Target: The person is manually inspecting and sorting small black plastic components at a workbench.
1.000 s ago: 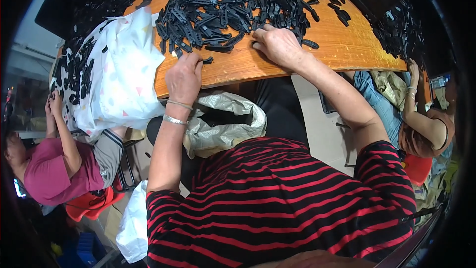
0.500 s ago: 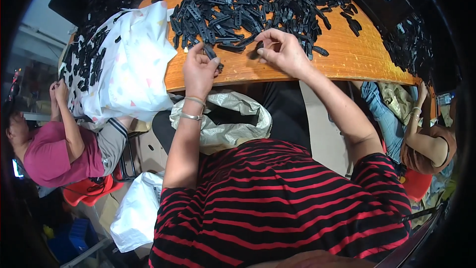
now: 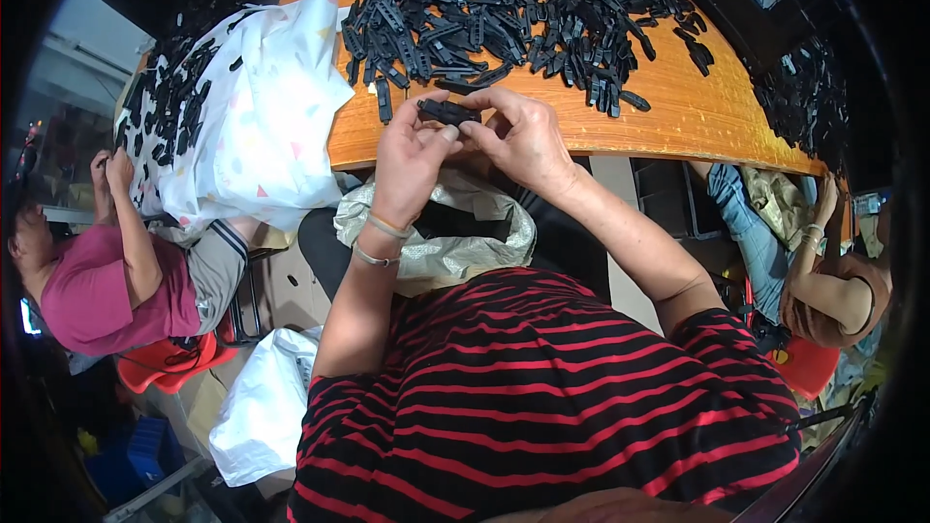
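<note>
Close together over the table's near edge, my left hand and my right hand both grip a small black plastic part. Fingertips and thumbs pinch it from either side; whether it is one piece or two fitted together I cannot tell. Just beyond my hands spreads a large pile of long black plastic pieces, some with rows of holes. One single black piece lies apart from the pile, near my left fingers. Below my hands, an open woven sack sits at my lap, its inside dark.
The wooden table curves around me. A white patterned cloth drapes over its left side, with more black pieces on it. Co-workers sit at left and right. A white bag stands on the floor.
My hands were apart, each with a black piece at its fingers. They have come together, the right moving left, and now share the small black part.
</note>
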`<move>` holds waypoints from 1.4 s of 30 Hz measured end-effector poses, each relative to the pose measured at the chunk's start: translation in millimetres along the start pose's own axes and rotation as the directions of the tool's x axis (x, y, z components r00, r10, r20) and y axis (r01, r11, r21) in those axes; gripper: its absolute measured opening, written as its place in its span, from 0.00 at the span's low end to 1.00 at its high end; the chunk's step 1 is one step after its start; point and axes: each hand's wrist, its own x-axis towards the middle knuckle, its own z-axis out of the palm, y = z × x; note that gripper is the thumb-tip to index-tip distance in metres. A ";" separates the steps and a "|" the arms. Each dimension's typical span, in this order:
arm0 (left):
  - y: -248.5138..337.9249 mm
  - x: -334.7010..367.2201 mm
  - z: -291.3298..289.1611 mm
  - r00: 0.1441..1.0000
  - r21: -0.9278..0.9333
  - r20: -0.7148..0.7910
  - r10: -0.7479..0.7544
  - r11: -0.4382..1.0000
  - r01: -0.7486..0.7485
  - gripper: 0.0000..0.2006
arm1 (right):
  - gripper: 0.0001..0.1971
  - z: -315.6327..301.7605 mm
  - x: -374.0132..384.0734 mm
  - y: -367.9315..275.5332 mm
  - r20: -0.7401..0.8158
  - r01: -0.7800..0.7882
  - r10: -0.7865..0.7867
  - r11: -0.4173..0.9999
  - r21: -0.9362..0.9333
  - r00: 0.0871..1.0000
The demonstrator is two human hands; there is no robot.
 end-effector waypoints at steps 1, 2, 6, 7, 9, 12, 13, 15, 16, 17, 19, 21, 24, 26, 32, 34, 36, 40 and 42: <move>0.8 -0.8 -2.7 0.999 -0.054 0.000 -0.048 0.997 0.048 0.16 | 0.11 0.2 -0.5 0.7 0.002 0.000 0.000 1.000 -0.002 1.000; 0.8 -0.6 -5.5 0.999 -0.056 -0.002 -0.046 0.997 0.046 0.16 | 0.11 1.1 -0.2 1.9 0.019 0.001 -0.001 1.000 -0.002 1.000; -2.9 -0.3 -11.2 1.000 0.050 -0.014 -0.013 0.999 0.014 0.15 | 0.11 2.0 1.3 -3.9 -0.036 0.110 -0.110 0.994 0.016 0.993; -3.6 -0.7 -11.5 0.999 0.111 -0.017 0.029 0.994 -0.027 0.13 | 0.11 3.7 1.5 -3.9 -0.034 0.110 -0.109 0.994 0.017 0.993; -2.6 -0.8 -6.5 0.998 0.100 -0.030 0.050 0.994 -0.046 0.13 | 0.11 4.2 2.9 -2.5 -0.061 0.237 -0.240 0.970 -0.060 0.969; -4.8 -1.0 -6.3 0.996 0.108 -0.058 0.072 0.992 -0.065 0.12 | 0.11 2.7 3.6 1.1 -0.047 0.244 -0.250 0.965 -0.095 0.967; -5.7 -1.1 -6.9 0.995 0.124 -0.069 0.073 0.990 -0.064 0.12 | 0.11 2.4 3.8 2.2 -0.046 0.245 -0.250 0.965 -0.095 0.967; -5.3 -3.5 -5.4 0.995 0.115 -0.063 0.083 0.991 -0.075 0.13 | 0.12 1.4 3.2 3.6 -0.028 0.271 -0.275 0.956 -0.113 0.961; -4.5 -5.4 -4.1 0.994 0.107 -0.057 0.094 0.990 -0.087 0.14 | 0.12 1.2 3.0 3.1 -0.028 0.270 -0.275 0.956 -0.112 0.961; -2.4 -6.6 -1.4 0.994 0.107 -0.055 0.092 0.991 -0.086 0.14 | 0.12 1.0 3.1 2.9 -0.035 0.291 -0.297 0.950 -0.115 0.954; 4.3 -10.2 5.8 0.990 0.033 -0.064 0.129 0.991 -0.127 0.17 | 0.12 0.4 3.2 1.7 -0.044 0.311 -0.318 0.943 -0.118 0.947; 10.8 -16.4 12.5 0.984 0.094 -0.062 0.169 0.982 -0.163 0.18 | 0.12 -0.9 3.2 -1.3 -0.080 0.371 -0.386 0.916 -0.151 0.919; 16.0 -23.3 18.6 0.972 0.228 -0.072 0.224 0.952 -0.203 0.19 | 0.13 -5.9 3.1 -8.5 -0.013 0.305 -0.306 0.951 -0.048 0.952; 18.9 -26.5 20.1 0.967 0.301 -0.082 0.240 0.931 -0.205 0.19 | 0.14 -6.4 6.3 -9.7 0.004 0.225 -0.227 0.971 0.082 0.974; 29.3 -29.1 19.6 0.883 0.562 0.064 0.465 0.714 -0.416 0.13 | 0.16 -18.7 9.9 -17.8 0.224 -0.093 0.028 0.954 0.287 0.974; 30.0 -29.8 16.5 0.871 0.615 0.117 0.477 0.654 -0.441 0.13 | 0.16 -16.9 7.9 -15.6 0.241 -0.126 0.061 0.956 0.266 0.969; 23.8 -28.5 16.8 0.903 0.527 0.074 0.422 0.753 -0.395 0.12 | 0.15 -9.7 5.0 -7.9 0.167 -0.080 0.037 0.963 0.256 0.985; 15.0 -30.2 17.5 0.958 0.380 -0.035 0.286 0.890 -0.252 0.11 | 0.14 10.6 -3.7 3.9 0.041 -0.022 0.013 0.975 0.219 0.999; 10.8 -33.0 9.3 0.976 0.389 -0.036 0.216 0.902 -0.186 0.10 | 0.14 10.3 -10.8 0.9 0.080 -0.015 0.004 0.991 0.132 0.997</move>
